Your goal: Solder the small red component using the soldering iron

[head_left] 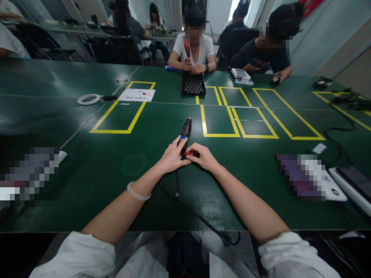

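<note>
Black handheld tool (187, 126) is lying on the green table (101, 208) right in front of the person, roughly mid-table left to right, its thin tip pointing away toward the far side. Left hand (173, 156) is holding it down around the rear half, fingers stretching along the body up by a blue band (183, 137). Right hand (204, 155) is pinching at the near end with thumb and index finger, seemingly on a small orange-red bit (191, 153), but the fingers are covering most of it so I can't tell what it is. Black cable (203, 218) is running from by the left wrist and drooping over the near edge. Further out, yellow tape outlines (222, 135) are marking the tabletop, a black tray (193, 94) is sitting beyond the tool, and a co-worker in white (178, 44) is holding a red-and-black tool (187, 48).
</note>
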`<state>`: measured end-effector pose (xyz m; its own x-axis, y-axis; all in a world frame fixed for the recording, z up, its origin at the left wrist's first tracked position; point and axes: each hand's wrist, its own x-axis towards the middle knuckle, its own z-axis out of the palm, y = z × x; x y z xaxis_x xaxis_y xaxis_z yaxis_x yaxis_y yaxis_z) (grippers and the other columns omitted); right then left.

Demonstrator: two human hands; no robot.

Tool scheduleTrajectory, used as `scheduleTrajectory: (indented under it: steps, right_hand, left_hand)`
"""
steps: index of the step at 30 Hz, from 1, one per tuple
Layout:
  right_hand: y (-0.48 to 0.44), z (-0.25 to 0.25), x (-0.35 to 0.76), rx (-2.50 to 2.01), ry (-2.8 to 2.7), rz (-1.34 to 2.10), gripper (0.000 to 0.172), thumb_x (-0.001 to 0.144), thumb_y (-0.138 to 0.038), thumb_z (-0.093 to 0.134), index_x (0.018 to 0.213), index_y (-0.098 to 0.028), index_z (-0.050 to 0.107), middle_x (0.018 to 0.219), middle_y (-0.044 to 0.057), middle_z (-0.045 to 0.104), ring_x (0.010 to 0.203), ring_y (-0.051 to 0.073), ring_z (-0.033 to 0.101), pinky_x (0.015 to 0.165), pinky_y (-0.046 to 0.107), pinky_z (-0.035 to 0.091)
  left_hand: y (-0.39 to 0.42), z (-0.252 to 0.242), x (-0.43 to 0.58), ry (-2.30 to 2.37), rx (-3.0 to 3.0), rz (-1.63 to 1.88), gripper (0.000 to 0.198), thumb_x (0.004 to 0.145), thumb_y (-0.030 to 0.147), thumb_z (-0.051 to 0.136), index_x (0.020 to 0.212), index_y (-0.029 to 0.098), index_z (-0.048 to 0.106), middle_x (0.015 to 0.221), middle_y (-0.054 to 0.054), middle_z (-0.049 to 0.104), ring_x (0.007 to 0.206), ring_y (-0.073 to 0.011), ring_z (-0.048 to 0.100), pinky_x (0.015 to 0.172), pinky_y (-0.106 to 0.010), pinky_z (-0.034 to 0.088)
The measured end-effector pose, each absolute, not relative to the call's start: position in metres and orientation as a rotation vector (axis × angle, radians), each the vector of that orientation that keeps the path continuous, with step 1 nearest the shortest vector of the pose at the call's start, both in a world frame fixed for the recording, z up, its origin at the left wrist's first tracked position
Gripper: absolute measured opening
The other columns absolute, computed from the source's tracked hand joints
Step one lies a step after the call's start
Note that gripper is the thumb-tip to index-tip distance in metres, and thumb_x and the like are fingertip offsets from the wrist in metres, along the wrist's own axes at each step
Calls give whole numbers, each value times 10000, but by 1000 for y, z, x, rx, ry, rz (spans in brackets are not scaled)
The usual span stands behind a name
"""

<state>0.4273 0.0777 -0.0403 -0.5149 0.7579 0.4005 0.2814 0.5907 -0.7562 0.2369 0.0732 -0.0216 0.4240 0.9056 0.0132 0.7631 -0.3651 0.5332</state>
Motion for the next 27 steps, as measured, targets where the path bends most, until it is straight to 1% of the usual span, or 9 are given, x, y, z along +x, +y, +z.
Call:
scheduleTrajectory:
  steps: [6, 9, 11, 15, 18, 22, 24, 27]
  right_hand:
    - [79, -42, 424, -805, -2073, 763, 68, 862, -225, 649, 901, -169, 656, 886, 29, 535, 783, 139, 545, 733, 258, 452]
    - [78, -40, 423, -823, -2080, 775, 84, 868, -231, 635, 908, -173, 681, 846, 22, 530, 736, 131, 541, 700, 250, 449]
    - [77, -38, 423, -827, -2093, 790, 115, 890, -235, 596, 916, -169, 686, 828, 26, 555, 731, 133, 550, 703, 251, 447]
    - [75, -36, 424, -840, -2057, 860, 185, 914, -181, 472, 955, -162, 651, 893, 40, 626, 794, 142, 574, 770, 265, 446]
    - [76, -37, 425, -863, -1988, 952, 193, 905, -174, 440, 1014, -164, 599, 888, 21, 626, 786, 139, 571, 780, 267, 444]
    - [79, -43, 426, -886, -1927, 1020, 177, 912, -218, 444, 1034, -179, 565, 824, -5, 596, 745, 132, 557, 761, 268, 444]
    - [80, -47, 426, -894, -1886, 1061, 182, 910, -236, 456, 1051, -185, 559, 781, -16, 581, 704, 128, 553, 730, 265, 449]
    - [83, -51, 427, -898, -1805, 1112, 186, 892, -256, 494, 1052, -188, 562, 774, -17, 579, 673, 121, 553, 684, 258, 455]
  left_hand:
    - [71, -24, 238, 1488, 2320, 409, 878, 755, 500, 655, 1508, 238, 286, 1582, -171, 201, 1394, -398, 316, 1080, -541, 330]
    - [69, -22, 239, 1515, 2349, 392, 835, 771, 501, 637, 1499, 249, 314, 1574, -168, 216, 1360, -398, 358, 1055, -533, 357]
    - [68, -20, 240, 1529, 2363, 378, 794, 785, 506, 619, 1487, 261, 342, 1569, -161, 226, 1341, -399, 377, 1041, -531, 371]
    - [64, -13, 242, 1570, 2367, 356, 714, 803, 558, 586, 1446, 300, 413, 1554, -143, 251, 1292, -396, 419, 1009, -529, 396]
    - [60, -7, 245, 1633, 2358, 351, 607, 849, 570, 514, 1398, 314, 474, 1523, -125, 308, 1229, -377, 466, 982, -531, 417]
    - [55, -1, 251, 1688, 2352, 346, 500, 887, 516, 468, 1332, 297, 536, 1494, -104, 350, 1186, -348, 485, 972, -517, 437]
    - [55, -1, 252, 1695, 2351, 348, 478, 889, 467, 476, 1336, 306, 528, 1484, -97, 354, 1187, -339, 480, 962, -510, 452]
    - [56, -2, 251, 1707, 2356, 335, 499, 878, 421, 491, 1369, 332, 492, 1480, -91, 347, 1203, -339, 468, 942, -508, 475]
